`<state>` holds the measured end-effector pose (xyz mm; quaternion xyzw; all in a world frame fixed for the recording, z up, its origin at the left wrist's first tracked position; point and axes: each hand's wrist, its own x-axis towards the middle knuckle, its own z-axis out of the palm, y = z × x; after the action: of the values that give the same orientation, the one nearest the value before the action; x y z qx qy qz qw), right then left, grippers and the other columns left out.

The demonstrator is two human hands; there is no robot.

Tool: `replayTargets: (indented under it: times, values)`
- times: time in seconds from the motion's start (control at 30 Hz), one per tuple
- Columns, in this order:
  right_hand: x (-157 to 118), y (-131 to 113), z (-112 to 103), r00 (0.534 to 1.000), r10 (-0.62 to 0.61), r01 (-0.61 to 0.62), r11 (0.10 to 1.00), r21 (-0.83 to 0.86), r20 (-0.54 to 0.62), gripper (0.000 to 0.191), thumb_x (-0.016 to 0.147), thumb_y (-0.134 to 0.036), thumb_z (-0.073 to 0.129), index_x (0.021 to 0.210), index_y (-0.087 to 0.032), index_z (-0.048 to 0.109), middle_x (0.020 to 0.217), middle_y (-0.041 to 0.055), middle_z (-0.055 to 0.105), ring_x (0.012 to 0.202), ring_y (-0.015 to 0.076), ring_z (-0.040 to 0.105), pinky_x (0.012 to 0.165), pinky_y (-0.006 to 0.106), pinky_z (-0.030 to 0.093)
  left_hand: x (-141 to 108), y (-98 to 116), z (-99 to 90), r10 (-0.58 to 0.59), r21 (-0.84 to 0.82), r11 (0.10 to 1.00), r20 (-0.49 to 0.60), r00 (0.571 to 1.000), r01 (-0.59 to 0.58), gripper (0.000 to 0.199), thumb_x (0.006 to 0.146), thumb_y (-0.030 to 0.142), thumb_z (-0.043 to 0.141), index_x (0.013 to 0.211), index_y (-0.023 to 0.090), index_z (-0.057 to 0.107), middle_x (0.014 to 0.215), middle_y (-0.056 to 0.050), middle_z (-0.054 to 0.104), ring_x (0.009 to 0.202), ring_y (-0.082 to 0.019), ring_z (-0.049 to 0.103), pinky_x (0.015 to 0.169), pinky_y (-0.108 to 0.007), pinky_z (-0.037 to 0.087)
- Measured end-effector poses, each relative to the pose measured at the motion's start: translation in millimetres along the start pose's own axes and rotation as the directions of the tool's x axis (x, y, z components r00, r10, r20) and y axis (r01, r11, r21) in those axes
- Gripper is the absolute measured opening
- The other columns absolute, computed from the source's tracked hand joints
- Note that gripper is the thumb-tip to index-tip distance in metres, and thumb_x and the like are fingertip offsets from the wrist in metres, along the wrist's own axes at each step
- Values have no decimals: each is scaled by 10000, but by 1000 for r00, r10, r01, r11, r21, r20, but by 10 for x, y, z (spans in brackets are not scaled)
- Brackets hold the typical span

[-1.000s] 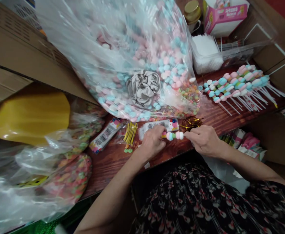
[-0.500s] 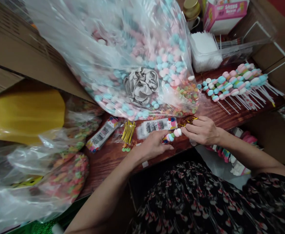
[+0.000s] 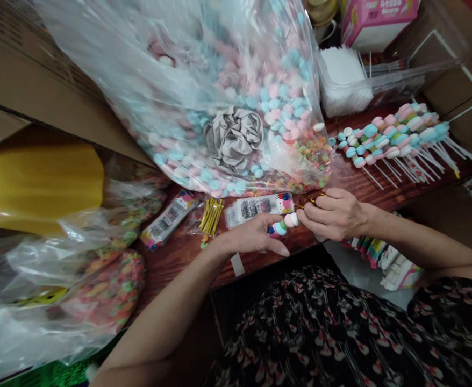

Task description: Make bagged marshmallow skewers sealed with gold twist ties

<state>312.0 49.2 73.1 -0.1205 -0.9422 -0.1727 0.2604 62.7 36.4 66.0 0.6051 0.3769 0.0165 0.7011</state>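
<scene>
My left hand (image 3: 256,235) is closed around a short row of pink, white, blue and green marshmallow candies (image 3: 286,223), with its thumb stretched out below. A blue and red printed patch, like a bag's end, shows at the row's left end. My right hand (image 3: 333,215) has its fingers pressed together at the row's right end; what they pinch is hidden. Gold twist ties (image 3: 312,198) lie just behind the right fingers. Behind my left hand lies a stack of printed clear bags (image 3: 258,207).
A large clear sack of marshmallows (image 3: 236,70) fills the back, a crumpled grey cloth scrunchie (image 3: 234,138) on it. Finished candy skewers (image 3: 393,134) lie right, near a clear plastic bin (image 3: 397,80). Left are more gold ties (image 3: 212,215), printed bags (image 3: 167,220) and gummy bags (image 3: 111,290).
The view has shifted slightly. My left forearm now covers some of the small green candies by the gold ties. Both hands stay at the candy row, the right fingers still at its end.
</scene>
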Motion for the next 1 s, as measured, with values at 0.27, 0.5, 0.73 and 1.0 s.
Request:
replayTargets:
  times: [0.27,0.5,0.73,1.0]
  values:
    - [18,-191,20,991,105,-110,993,54,79,181,926,-153,496,790,-155,616,670,8,557,636,126,386,595,322,195,47,-31,92,76,210,977,-148,986,-44,450,609,392,809,942,151,627,800,37,543,768,-145,464,718,-258,391]
    - [121,-246,57,998,55,-57,994,90,21,224,947,-181,457,788,-151,612,686,19,563,645,125,391,599,328,185,107,-21,176,42,358,933,-204,978,35,378,615,348,801,869,158,595,766,52,542,716,-137,479,642,-244,386]
    - [26,-175,216,980,196,-197,968,155,25,227,949,-195,442,847,-156,640,674,8,577,647,135,393,596,321,206,-3,-32,115,230,545,836,-251,940,-59,905,646,465,808,1398,191,387,1267,-118,582,1131,-288,547,954,-408,439]
    - [-185,-273,373,913,374,-344,921,183,-164,232,920,-177,458,1019,-171,667,796,23,684,652,131,434,595,311,256,-291,106,-174,66,752,629,-302,951,195,673,687,392,763,1291,215,525,1165,-101,648,1079,-296,573,915,-379,424]
